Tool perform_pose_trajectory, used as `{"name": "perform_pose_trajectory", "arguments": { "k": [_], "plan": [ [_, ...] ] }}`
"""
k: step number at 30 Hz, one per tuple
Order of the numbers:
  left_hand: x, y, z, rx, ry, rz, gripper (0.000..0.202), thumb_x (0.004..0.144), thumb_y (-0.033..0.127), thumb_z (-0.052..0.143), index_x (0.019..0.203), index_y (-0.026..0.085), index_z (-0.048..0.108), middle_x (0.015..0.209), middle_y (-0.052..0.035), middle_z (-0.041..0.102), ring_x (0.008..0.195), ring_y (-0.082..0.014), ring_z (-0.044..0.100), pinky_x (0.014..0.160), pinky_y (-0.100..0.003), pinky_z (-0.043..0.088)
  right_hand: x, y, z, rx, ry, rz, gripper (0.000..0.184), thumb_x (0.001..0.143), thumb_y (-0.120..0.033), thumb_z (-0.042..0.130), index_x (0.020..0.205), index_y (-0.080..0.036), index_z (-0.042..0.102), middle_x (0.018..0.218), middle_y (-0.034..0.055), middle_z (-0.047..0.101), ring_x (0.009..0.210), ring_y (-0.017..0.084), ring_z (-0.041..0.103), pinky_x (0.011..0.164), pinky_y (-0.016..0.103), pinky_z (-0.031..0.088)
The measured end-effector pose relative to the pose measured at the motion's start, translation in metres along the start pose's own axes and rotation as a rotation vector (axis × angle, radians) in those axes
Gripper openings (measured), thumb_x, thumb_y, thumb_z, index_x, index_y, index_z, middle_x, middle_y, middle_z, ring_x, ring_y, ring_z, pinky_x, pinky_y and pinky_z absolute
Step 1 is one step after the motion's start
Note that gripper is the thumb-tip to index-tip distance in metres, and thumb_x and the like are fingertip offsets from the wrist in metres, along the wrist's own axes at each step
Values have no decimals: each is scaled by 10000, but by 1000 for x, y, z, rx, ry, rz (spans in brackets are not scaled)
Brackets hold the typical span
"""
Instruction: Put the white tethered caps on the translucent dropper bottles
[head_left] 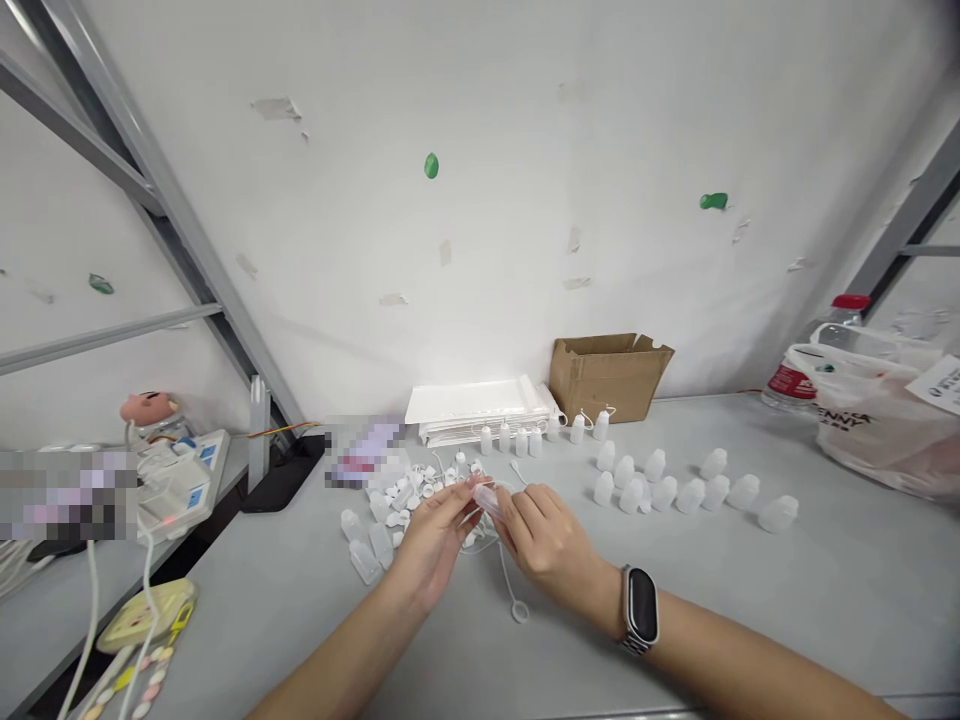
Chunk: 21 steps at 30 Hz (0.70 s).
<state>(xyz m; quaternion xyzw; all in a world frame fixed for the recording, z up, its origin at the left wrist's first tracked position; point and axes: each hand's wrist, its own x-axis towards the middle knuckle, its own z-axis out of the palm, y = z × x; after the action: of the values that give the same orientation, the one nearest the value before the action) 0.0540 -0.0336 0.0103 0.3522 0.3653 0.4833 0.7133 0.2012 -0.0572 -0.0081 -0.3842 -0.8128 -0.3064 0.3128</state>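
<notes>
- Your left hand (433, 548): fingers pressed together, pinching the translucent dropper bottle (487, 500).
- Your right hand (547, 535): fingers curled, pinching the same bottle from the other side. Can't tell if a cap is seated; the bottle's end is hidden.
- Bottle: held between both hands, clear above the worktop (825, 620).
- Looped plastic tether (517, 612): lies at your 6 o'clock from the bottle.
- Loose white caps (420, 490): heaped at 10 o'clock.
- Standing dropper bottles (630, 490): grouped at 3 o'clock.
- Tip: grip the bottle body firmly, keep the tether clear of your fingers.
</notes>
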Motion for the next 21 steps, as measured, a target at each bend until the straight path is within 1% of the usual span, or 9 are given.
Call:
{"name": "perform_pose_trajectory", "arguments": {
  "k": [4,7,9,12,14,15,17,19,21],
  "plan": [
    [2,-3,1,-11,-17,41,244,608,330,729,773,152,709,903,-78,690,928,-190,575,867,-307,393,0,-3,3,15,33,36,192,872,-118,405,992,-72,547,588,47,532,536,173,457,470,304,332],
    [2,-5,2,-44,-58,41,215,616,297,731,771,150,706,936,-80,689,939,-180,568,886,-295,384,0,-5,4,149,34,133,191,879,-157,405,909,-89,581,603,62,560,549,168,476,500,296,367],
    [2,-7,3,-49,-84,40,193,636,283,720,780,154,703,974,-80,682,939,-173,567,872,-280,391,1,-5,2,376,-32,303,234,887,-231,408,816,-121,602,607,54,572,552,155,482,517,280,388],
    [1,-6,4,11,-107,45,209,651,308,706,791,153,701,1024,-95,664,859,-182,587,768,-287,434,7,-3,-1,903,-287,654,352,850,-375,465,600,-155,576,509,-5,523,500,118,467,483,234,389],
    [1,-5,3,47,-118,46,250,652,351,697,804,152,702,1040,-105,655,795,-186,594,708,-297,444,11,1,-3,1222,-419,814,402,796,-449,517,524,-154,547,469,-26,498,477,103,467,483,220,398],
    [2,-4,2,52,-117,50,269,655,372,690,814,156,702,1046,-104,651,784,-187,595,697,-300,443,13,3,-3,1339,-442,852,410,773,-479,531,529,-151,555,479,-24,511,483,103,477,503,224,411],
    [3,-3,1,47,-111,66,299,671,405,668,844,164,699,1073,-100,640,817,-194,593,710,-297,439,15,6,-3,1473,-428,879,408,750,-521,535,588,-150,590,543,-11,561,518,108,503,558,239,434],
    [4,-2,-1,41,-109,71,328,694,434,637,869,163,696,1106,-102,624,849,-205,590,719,-301,437,16,7,-4,1508,-415,878,401,755,-529,522,633,-157,605,594,-2,588,542,110,514,584,245,439],
    [5,-2,-1,45,-121,65,339,707,438,622,879,156,697,1126,-107,614,878,-218,586,738,-311,436,16,6,-6,1462,-408,880,387,774,-509,511,627,-161,593,590,-6,580,543,110,511,578,240,434]
  ]
}}
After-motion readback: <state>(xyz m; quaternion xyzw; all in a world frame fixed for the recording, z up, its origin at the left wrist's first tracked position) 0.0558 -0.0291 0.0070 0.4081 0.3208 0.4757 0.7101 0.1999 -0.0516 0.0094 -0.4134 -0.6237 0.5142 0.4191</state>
